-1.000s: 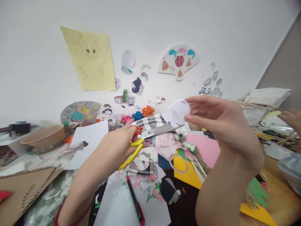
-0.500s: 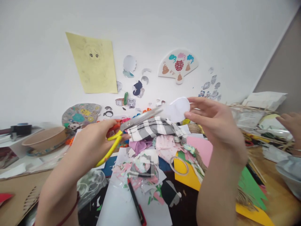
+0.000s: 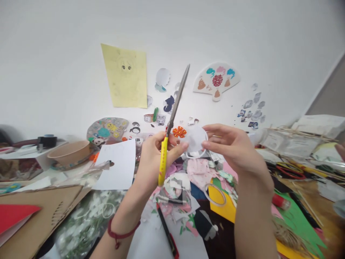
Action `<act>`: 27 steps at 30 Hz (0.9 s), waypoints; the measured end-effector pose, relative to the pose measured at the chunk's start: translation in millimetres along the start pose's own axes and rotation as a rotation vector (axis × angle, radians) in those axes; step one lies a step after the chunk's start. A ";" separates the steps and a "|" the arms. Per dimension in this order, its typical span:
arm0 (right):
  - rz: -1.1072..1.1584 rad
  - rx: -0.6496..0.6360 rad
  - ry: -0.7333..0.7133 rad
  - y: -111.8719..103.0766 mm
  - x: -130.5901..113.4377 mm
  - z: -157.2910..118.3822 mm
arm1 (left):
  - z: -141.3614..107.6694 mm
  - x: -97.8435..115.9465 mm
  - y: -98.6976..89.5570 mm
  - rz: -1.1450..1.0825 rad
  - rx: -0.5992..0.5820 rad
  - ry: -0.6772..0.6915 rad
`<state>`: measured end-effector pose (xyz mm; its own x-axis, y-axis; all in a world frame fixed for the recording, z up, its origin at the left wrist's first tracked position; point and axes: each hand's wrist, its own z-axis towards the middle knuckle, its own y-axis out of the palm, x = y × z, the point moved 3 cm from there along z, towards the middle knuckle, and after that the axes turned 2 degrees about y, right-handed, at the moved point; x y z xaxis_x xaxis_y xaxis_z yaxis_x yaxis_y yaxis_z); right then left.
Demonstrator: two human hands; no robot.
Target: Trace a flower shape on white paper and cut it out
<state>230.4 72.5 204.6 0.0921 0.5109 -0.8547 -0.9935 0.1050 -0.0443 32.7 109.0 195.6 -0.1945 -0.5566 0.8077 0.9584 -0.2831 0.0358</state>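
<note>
My left hand (image 3: 151, 162) is closed on a pair of scissors (image 3: 164, 158) with yellow handles; the blades are together and point upward. Its thumb also reaches the left edge of a round white paper piece (image 3: 198, 140). On the other edge of that paper, my right hand (image 3: 234, 147) pinches it between thumb and fingers. Below the hands lies a heap of coloured paper scraps (image 3: 172, 190) on white paper. A black and red pen (image 3: 167, 232) rests in front of the scraps.
A roll of tape (image 3: 215, 194) lies on yellow paper at the right. Left are a tan bowl (image 3: 70, 151), a bag of white and green bits (image 3: 86, 223) and cardboard (image 3: 51, 201). A fan-shaped board (image 3: 217, 81) leans at the wall. Part of another person's hand shows at the far right edge.
The scissors have swung from pointing right to pointing upward, and their blades have left the paper. My left hand has moved right to touch the paper; the camera view has shifted left.
</note>
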 end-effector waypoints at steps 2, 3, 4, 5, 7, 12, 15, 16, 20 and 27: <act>-0.008 -0.010 0.030 3.1 1.0 0.9 | -0.3 -3.4 0.5 -0.059 0.020 -0.021; -0.015 -0.016 0.041 4.4 1.4 1.4 | -0.4 -4.6 0.6 -0.070 0.035 -0.025; -0.020 -0.024 0.046 5.6 1.6 1.8 | -0.7 -5.2 0.4 -0.067 0.052 -0.025; -0.021 -0.032 0.049 6.7 1.6 2.1 | -0.9 -5.3 -0.1 -0.051 0.072 -0.021; -0.020 -0.033 0.047 7.9 1.4 2.7 | -1.4 -3.7 -2.8 -0.010 0.118 0.002; -0.064 0.052 -0.028 2.7 -1.3 3.7 | 1.6 2.9 -23.4 0.048 0.231 0.039; -0.075 0.096 -0.073 -2.7 -1.8 3.7 | 6.7 7.3 -46.8 0.167 0.328 0.090; -0.069 0.104 -0.083 -4.0 -1.7 3.7 | 8.6 7.1 -54.8 0.239 0.345 0.063; -0.038 0.110 -0.122 -3.7 -2.2 2.9 | 14.1 4.6 -78.1 0.568 0.378 0.012; -0.052 0.148 -0.142 6.3 -2.5 3.3 | 13.4 1.9 -50.5 0.390 0.235 0.054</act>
<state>224.2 74.7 208.1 0.1623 0.6151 -0.7716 -0.9673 0.2536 -0.0012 -13.3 132.7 203.3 0.1861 -0.6279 0.7557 0.9822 0.1376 -0.1275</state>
